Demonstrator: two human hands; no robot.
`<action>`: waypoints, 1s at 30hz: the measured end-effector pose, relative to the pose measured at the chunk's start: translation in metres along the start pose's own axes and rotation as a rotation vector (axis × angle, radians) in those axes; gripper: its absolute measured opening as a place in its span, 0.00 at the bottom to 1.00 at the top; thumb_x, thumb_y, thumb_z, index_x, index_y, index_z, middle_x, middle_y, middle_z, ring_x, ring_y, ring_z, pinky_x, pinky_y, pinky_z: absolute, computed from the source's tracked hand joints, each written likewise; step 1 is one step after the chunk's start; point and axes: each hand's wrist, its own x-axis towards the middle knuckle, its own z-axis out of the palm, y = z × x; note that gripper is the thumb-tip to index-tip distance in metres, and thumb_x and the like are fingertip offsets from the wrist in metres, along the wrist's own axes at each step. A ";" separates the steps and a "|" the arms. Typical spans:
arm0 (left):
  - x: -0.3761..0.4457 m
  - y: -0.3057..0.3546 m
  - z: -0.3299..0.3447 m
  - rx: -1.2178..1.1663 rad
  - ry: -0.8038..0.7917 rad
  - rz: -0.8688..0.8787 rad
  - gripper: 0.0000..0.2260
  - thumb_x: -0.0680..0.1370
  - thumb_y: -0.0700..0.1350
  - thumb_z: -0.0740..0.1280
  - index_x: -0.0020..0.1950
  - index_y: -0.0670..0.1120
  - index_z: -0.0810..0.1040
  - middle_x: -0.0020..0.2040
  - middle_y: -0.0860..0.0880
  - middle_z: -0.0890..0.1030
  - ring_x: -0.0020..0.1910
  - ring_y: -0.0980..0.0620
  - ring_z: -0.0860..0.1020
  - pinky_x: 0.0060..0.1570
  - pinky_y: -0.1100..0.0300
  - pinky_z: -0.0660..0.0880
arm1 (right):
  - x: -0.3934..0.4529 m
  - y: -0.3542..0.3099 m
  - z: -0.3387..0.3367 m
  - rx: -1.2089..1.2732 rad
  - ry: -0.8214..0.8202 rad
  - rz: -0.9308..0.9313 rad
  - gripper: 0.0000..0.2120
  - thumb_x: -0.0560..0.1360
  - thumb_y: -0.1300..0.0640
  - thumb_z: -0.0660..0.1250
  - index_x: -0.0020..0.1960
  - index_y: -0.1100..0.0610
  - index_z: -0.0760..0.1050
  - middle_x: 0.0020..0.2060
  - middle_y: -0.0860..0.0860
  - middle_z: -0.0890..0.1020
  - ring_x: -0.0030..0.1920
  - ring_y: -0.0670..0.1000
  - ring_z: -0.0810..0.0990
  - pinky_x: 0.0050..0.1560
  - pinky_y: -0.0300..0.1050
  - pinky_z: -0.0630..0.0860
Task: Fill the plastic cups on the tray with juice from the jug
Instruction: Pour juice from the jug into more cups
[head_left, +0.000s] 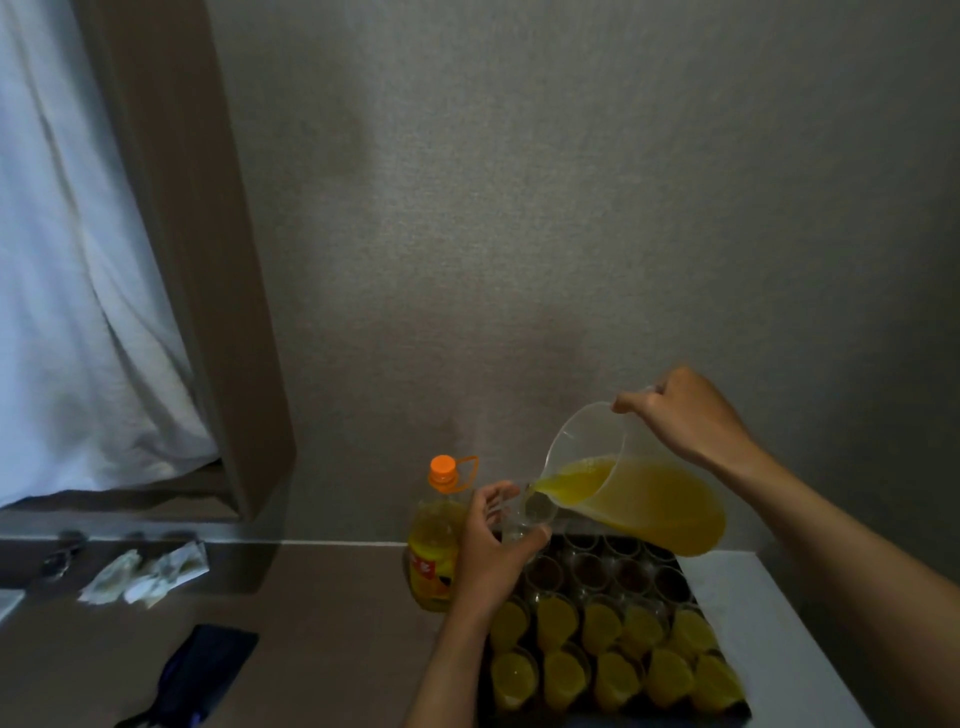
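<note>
No text can be read anywhere. The juice bottle bears a yellow label with a red patch. Its lettering is too blurred to make out.

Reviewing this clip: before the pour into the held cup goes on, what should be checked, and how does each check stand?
1. Right hand grips jug: ok.
2. Left hand holds cup upright: ok.
3. Spout over cup mouth: ok.
4. Cup's fill level: cannot tell.
5. Juice left in jug: ok.
6. Empty cups waiting on tray, behind filled cups: ok.
</note>
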 end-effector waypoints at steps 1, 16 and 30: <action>0.000 -0.001 0.000 -0.002 -0.003 -0.004 0.25 0.63 0.53 0.80 0.55 0.69 0.75 0.60 0.65 0.79 0.64 0.58 0.77 0.66 0.47 0.76 | -0.001 -0.001 0.000 0.000 -0.004 0.000 0.27 0.73 0.47 0.74 0.25 0.51 0.60 0.19 0.45 0.59 0.24 0.51 0.60 0.37 0.56 0.74; -0.001 -0.019 -0.003 -0.003 0.015 -0.065 0.28 0.65 0.47 0.81 0.61 0.59 0.76 0.60 0.62 0.80 0.62 0.59 0.78 0.63 0.48 0.78 | -0.005 -0.005 -0.001 0.029 -0.043 0.008 0.24 0.75 0.49 0.73 0.28 0.52 0.64 0.22 0.48 0.62 0.27 0.51 0.61 0.36 0.48 0.67; 0.001 -0.028 -0.007 -0.043 0.054 -0.071 0.27 0.69 0.36 0.80 0.62 0.54 0.75 0.61 0.58 0.79 0.59 0.63 0.78 0.57 0.64 0.77 | 0.000 -0.010 -0.001 0.015 -0.029 -0.007 0.23 0.74 0.48 0.73 0.28 0.54 0.67 0.26 0.55 0.71 0.31 0.62 0.77 0.39 0.56 0.74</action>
